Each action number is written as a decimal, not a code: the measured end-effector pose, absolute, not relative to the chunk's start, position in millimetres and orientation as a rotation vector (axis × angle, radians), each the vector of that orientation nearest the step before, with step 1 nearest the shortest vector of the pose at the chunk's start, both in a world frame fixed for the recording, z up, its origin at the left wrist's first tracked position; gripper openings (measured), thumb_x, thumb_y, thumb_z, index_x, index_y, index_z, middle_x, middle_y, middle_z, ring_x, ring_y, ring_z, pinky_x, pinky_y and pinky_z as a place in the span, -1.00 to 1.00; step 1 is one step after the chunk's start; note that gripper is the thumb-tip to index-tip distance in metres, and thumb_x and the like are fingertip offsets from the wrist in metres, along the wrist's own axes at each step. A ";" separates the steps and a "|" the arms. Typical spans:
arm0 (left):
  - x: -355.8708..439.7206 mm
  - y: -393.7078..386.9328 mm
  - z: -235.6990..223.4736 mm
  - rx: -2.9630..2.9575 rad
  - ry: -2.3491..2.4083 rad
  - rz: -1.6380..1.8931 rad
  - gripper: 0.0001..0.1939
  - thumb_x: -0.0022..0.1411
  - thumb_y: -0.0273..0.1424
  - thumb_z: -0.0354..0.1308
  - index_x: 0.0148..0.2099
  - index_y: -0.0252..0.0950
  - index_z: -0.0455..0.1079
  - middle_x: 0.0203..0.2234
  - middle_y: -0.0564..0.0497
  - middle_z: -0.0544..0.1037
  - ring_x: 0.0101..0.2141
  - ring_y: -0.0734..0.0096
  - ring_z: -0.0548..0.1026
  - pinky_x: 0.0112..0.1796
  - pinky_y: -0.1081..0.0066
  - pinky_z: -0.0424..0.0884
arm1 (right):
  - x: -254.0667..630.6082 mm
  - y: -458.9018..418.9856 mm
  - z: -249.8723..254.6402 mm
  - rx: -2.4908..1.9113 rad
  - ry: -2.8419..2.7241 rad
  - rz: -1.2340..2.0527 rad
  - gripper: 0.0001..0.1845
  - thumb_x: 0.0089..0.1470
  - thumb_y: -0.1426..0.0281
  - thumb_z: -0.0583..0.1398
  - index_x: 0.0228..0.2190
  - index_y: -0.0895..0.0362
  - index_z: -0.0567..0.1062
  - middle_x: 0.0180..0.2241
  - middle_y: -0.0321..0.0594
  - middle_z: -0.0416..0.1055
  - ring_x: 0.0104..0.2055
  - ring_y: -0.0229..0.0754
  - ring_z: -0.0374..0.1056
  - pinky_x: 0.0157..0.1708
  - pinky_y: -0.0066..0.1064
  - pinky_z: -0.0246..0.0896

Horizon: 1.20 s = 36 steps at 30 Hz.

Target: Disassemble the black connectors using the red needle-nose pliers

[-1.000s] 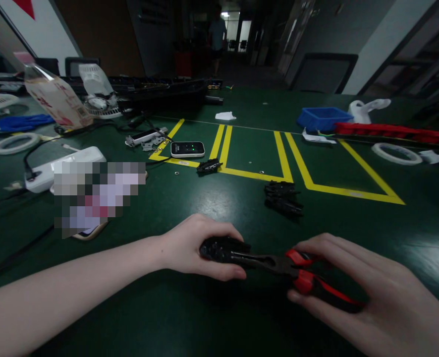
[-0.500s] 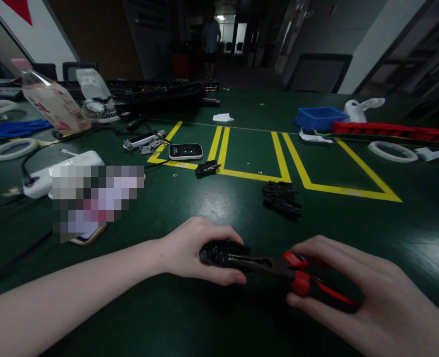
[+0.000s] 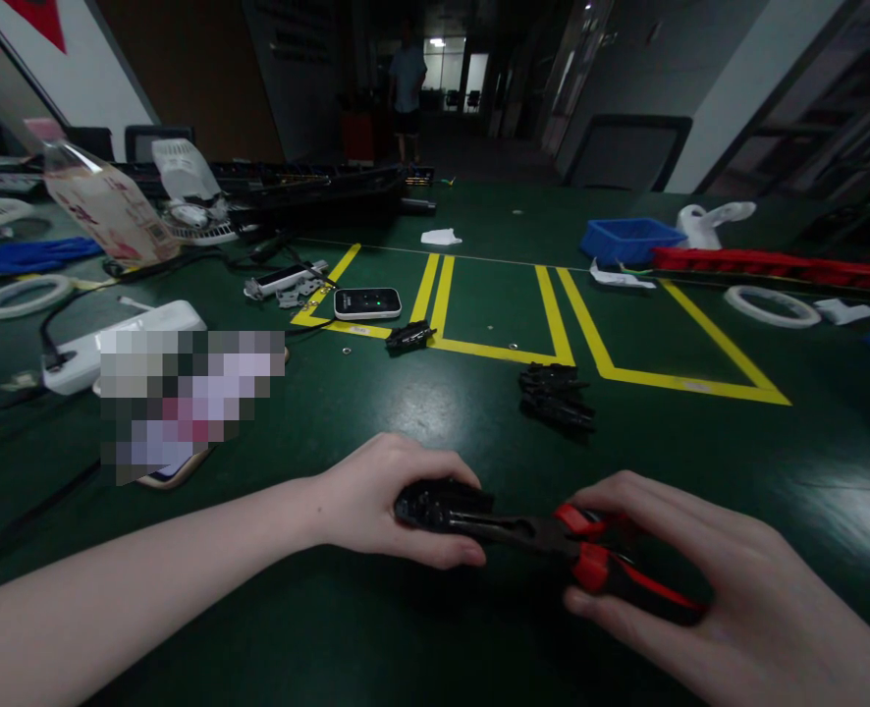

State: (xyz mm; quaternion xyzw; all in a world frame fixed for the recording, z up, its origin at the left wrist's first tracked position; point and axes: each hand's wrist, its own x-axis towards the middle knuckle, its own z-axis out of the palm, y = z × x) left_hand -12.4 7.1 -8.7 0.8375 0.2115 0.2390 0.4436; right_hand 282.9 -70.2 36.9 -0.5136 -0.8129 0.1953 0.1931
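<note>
My left hand is closed around a black plastic part, its thumb below and its fingers above. My right hand grips a pair of pliers by their red and black handles. The dark jaws of the pliers point left and reach onto the black part; exactly where they bite is too dark to tell. Beyond my hands, more black parts lie together on the green table, and a single black part rests by the yellow tape.
Yellow tape outlines mark the table ahead. On the left lie a phone, a white power strip, a small device and a bottle. A blue bin, red strip and tape roll sit at right.
My hands keep the same hold on the black part and the pliers, with hardly any movement. The view has shifted slightly. In the background a person has moved a little to the left.
</note>
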 end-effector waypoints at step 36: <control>-11.3 7.3 -6.9 2.136 0.502 0.625 -0.57 0.36 -0.04 0.37 -0.03 -0.33 0.60 -0.40 -0.02 0.68 -0.43 0.37 0.60 -0.39 0.46 0.37 | 280.0 -72.8 31.2 -1.376 -2.384 0.232 -0.71 0.02 0.34 0.27 -0.17 -0.09 0.61 -0.29 -0.25 0.67 -0.38 -0.07 0.65 -0.50 -0.33 0.60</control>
